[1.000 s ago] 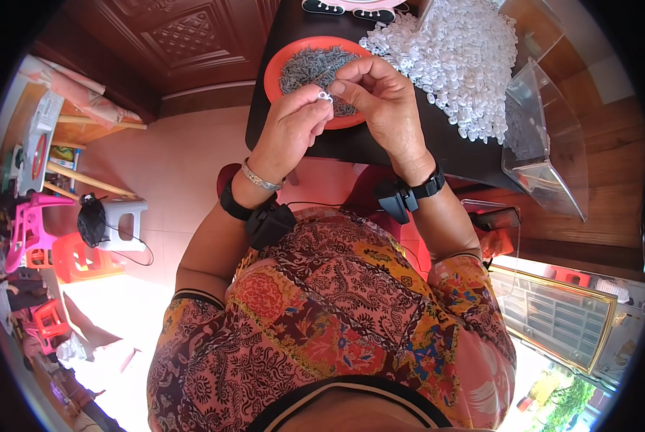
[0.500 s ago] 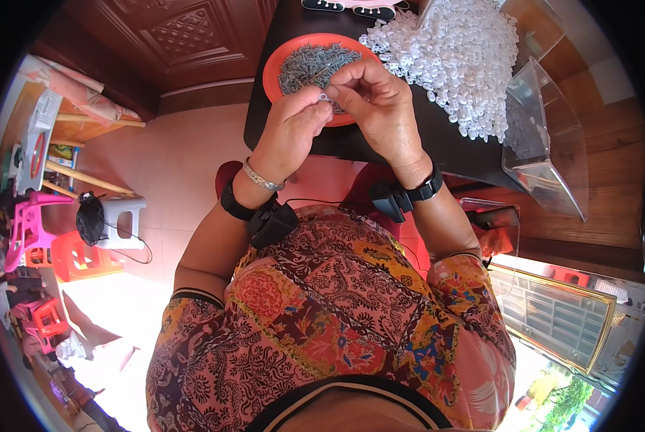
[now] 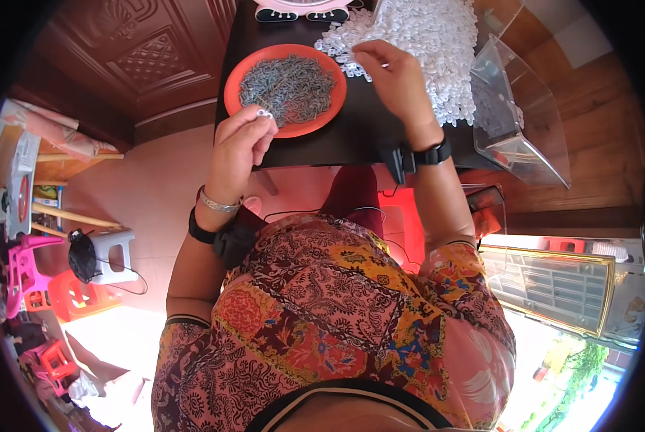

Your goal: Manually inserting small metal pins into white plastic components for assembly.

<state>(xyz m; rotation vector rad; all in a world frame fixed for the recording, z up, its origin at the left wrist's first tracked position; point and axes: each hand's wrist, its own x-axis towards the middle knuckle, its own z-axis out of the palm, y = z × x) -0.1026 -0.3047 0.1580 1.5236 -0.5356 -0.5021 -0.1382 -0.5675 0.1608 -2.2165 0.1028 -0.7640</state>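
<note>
Your hands have parted: left hand (image 3: 240, 147) pinches a small white piece (image 3: 263, 113) beside the orange plate (image 3: 237, 75); right hand (image 3: 394, 75) reaches, fingers loose, into the white pile (image 3: 438, 43) on the worktop (image 3: 366, 137), likely for another.

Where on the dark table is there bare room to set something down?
A bare strip of table runs along the near edge, between the orange plate and the clear bin, under the right hand. The far side is crowded: white pieces heaped behind that hand. The left hand pinches a small white piece.
</note>
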